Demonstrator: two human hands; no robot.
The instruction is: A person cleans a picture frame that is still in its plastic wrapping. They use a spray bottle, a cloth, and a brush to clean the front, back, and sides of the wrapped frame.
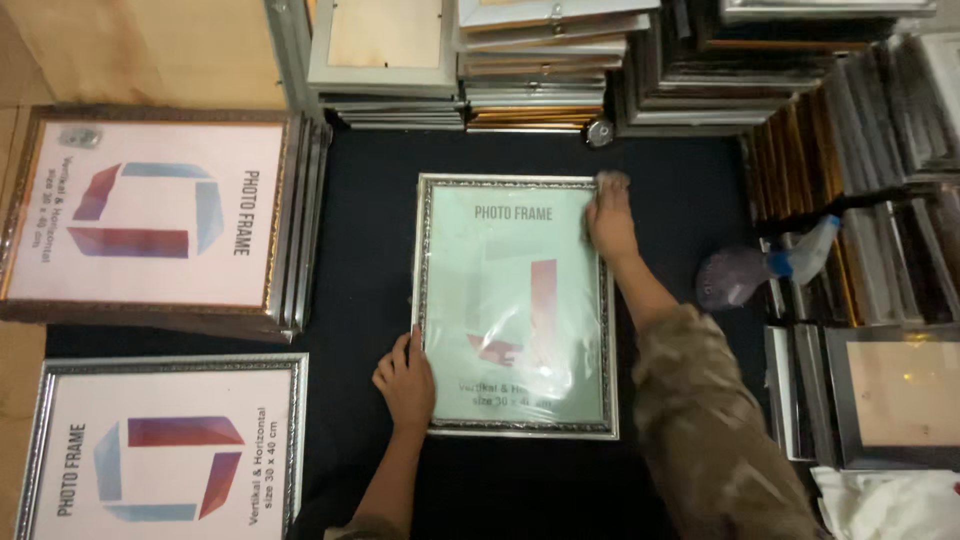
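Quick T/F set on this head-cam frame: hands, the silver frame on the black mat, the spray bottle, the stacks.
1. The silver-edged photo frame lies flat on the black mat. True.
2. The left hand grips the translucent spray bottle. False: it rests at the frame's lower left edge; the bottle lies untouched to the right.
3. The right hand is at the frame's upper right corner. True.
4. The mat is ringed by stacked books. False: stacks of photo frames surround it.
5. The frame stands upright against a stack. False: it lies flat.
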